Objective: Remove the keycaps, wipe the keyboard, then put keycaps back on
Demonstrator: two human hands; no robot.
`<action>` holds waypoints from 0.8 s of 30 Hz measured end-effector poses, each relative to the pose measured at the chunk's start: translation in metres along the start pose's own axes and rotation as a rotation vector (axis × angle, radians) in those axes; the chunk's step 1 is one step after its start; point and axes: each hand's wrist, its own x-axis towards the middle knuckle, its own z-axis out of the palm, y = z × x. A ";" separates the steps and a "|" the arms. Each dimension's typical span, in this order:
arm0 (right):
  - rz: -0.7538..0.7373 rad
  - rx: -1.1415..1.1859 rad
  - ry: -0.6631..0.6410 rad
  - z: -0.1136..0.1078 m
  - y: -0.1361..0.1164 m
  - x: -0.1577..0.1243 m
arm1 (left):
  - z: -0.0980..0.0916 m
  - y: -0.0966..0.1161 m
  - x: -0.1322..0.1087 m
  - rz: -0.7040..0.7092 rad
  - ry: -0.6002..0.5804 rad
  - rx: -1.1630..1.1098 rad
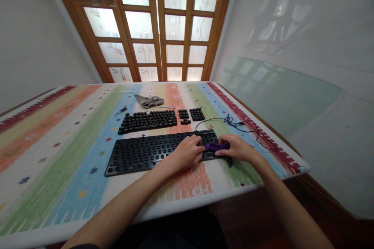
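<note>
One purple cloth [214,147], soft and twisted like rope, lies over the right end of the flat black keyboard [140,151], whose surface is studded with small squarish posts. The right hand [236,147] grips the cloth between fingers and thumb; the left hand [188,151], fingers curled, appears to hold its other end. Beyond the keyboard, black keycaps [150,120] sit in tidy blocks, with a crumpled grey rag [148,101] farther beyond. Right of the keyboard, a thin cord [228,119] tangles on the striped, cloth-covered counter [73,155].
</note>
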 end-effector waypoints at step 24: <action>0.523 0.987 0.204 0.011 0.021 -0.012 | 0.007 0.013 0.028 0.028 -0.027 0.062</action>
